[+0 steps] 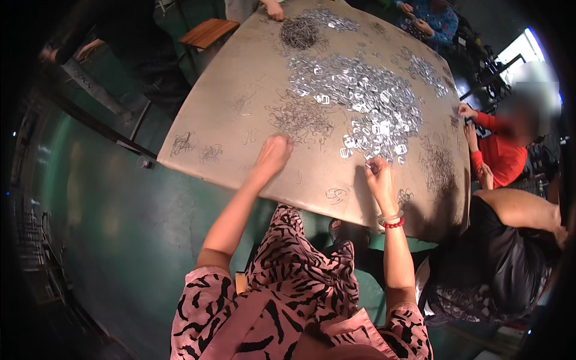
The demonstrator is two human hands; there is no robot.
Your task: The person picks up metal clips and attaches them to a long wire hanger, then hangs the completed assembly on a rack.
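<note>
My left hand point(275, 153) is closed, its fingertips at the near edge of a loose pile of thin bent wire pieces point(300, 117). Whatever those fingers hold is too small to make out. A red bead bracelet and a pale bangle circle my right wrist. The right hand point(381, 179) pinches with thumb and fingers beside the near end of a big heap of shiny silver buckle-like metal pieces point(384, 108). A small glint shows at its fingertips, but I cannot tell what is in the pinch. Both hands are just above the brown tabletop point(216, 126).
Small wire clusters point(182, 144) lie at the left corner, with a wider scatter of wires point(439, 165) at right. A dense dark wire pile point(299, 32) sits at the far side. Other people work around the table, one in red sleeves point(507, 162). A wooden stool point(209, 33) stands far left.
</note>
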